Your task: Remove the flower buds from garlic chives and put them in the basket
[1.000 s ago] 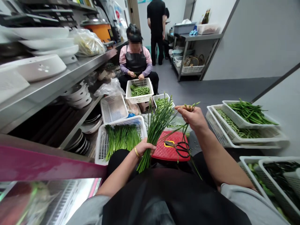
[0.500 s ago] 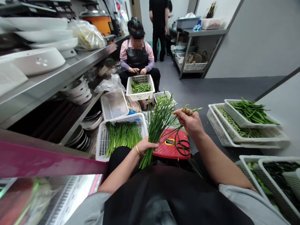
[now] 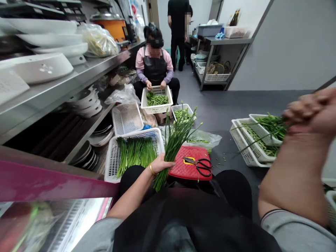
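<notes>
My left hand point(image 3: 162, 163) is closed around a thick bunch of flowering chives point(image 3: 174, 141), its budded tips pointing up and away from me. Raised at the far right, my right hand point(image 3: 312, 110) is closed on a few loose chive stems point(image 3: 258, 127) that trail out to the left; the hand is slightly blurred. Black-handled scissors point(image 3: 203, 166) lie on a red quilted surface point(image 3: 183, 154) between my knees. More chives point(image 3: 136, 154) lie side by side in a white basket point(image 3: 111, 159) to the left of my left hand.
Across from me a seated person point(image 3: 154, 66) handles green pods over a white basket point(image 3: 157, 110). Stacked baskets point(image 3: 240, 140) of green vegetables stand on the right. A metal shelf point(image 3: 86, 75) with dishes runs along the left. Plastic bags point(image 3: 215, 138) lie ahead.
My right hand has swung from beside the bunch to the far right and up, carrying a few stems. My left hand keeps the bunch nearly in place. The scissors are now uncovered.
</notes>
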Demonstrator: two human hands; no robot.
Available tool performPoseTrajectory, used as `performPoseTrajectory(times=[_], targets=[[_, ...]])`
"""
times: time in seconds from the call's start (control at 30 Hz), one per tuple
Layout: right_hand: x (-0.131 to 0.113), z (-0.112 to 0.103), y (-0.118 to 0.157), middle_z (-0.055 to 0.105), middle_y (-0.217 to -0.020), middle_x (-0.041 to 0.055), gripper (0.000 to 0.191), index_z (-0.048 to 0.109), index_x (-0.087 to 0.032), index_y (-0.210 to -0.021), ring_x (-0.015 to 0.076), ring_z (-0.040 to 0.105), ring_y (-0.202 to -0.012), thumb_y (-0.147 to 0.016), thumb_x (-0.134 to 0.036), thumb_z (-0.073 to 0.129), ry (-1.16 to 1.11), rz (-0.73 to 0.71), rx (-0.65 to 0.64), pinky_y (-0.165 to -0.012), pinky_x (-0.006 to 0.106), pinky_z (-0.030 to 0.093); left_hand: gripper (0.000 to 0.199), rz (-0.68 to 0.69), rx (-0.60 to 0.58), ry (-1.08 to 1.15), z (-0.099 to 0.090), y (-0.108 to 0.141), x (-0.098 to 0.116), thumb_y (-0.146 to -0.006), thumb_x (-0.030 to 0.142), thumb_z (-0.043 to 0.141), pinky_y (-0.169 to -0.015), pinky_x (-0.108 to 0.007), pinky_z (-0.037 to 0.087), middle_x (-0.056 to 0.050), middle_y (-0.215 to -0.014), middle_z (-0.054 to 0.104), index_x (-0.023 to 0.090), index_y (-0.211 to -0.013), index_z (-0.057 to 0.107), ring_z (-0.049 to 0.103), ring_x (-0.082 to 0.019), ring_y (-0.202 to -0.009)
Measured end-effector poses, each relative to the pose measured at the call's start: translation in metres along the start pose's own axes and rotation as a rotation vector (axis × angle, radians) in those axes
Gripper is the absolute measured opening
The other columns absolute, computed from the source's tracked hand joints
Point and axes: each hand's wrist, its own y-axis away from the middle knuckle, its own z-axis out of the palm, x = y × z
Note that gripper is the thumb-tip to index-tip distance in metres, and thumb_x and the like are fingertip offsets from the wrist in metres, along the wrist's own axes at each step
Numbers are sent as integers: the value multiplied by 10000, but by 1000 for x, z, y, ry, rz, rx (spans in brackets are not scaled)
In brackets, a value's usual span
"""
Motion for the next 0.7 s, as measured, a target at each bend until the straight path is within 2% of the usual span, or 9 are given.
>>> performPoseTrajectory(times=[0.07, 0.1, 0.13, 0.2, 0.27, 0.37, 0.5, 0.7], targets=[[21, 29, 19, 190, -447, -68, 474, 516, -248, -549, 40, 130, -383, -558, -646, 772, -109, 105, -18, -398, 251, 31, 429, 30, 21, -41, 3, -2, -1, -590, 481, 774, -436, -216, 369, 42, -449, 513, 146, -626, 508, 449, -76, -402], [33, 48, 30, 183, -430, -93, 481, 601, -232, -617, 26, 121, -364, -488, -650, 801, -62, 258, -156, -383, 237, 26, 426, 40, 33, -56, 4, -3, -2, -598, 480, 770, -437, -212, 368, 44, -453, 511, 146, -631, 506, 449, -74, -406], [45, 66, 40, 214, -412, -100, 510, 638, -201, -659, 27, 159, -344, -464, -638, 816, -41, 327, -216, -366, 231, 38, 424, 46, 43, -70, 6, -3, -3, -606, 478, 765, -439, -209, 366, 46, -455, 508, 147, -637, 502, 450, -73, -409], [65, 96, 57, 248, -401, -108, 505, 631, -168, -663, 23, 189, -340, -461, -583, 835, -48, 416, -279, -350, 223, 75, 423, 55, 69, -85, 8, -3, -7, -612, 476, 762, -441, -206, 365, 50, -464, 504, 148, -653, 497, 453, -73, -416], [76, 115, 67, 313, -411, -96, 467, 622, -158, -655, 19, 214, -355, -479, -532, 838, -95, 426, -247, -354, 221, 103, 429, 60, 102, -83, 9, -2, -13, -602, 474, 767, -442, -207, 366, 52, -478, 508, 149, -677, 498, 459, -75, -420], [80, 121, 75, 450, -467, -56, 455, 661, -155, -694, 19, 247, -373, -464, -503, 841, -185, 424, -177, -362, 220, 106, 436, 50, 143, -50, 8, -1, -19, -592, 473, 772, -443, -214, 373, 54, -488, 512, 151, -698, 499, 467, -79, -413], [71, 115, 75, 438, -460, -57, 432, 679, -177, -679, 22, 247, -375, -451, -502, 849, -280, 345, -88, -357, 216, 102, 422, 24, 144, -18, 6, -2, -18, -578, 457, 780, -435, -217, 369, 51, -462, 509, 151, -679, 507, 464, -82, -398], [47, 109, 62, 471, -488, -33, 366, 657, -195, -603, 28, 252, -384, -516, -495, 847, -255, 177, -106, -341, 225, 114, 400, 55, -36, -18, 7, -1, -3, -547, 405, 809, -449, -215, 367, 45, -479, 525, 142, -659, 530, 461, -79, -425]])
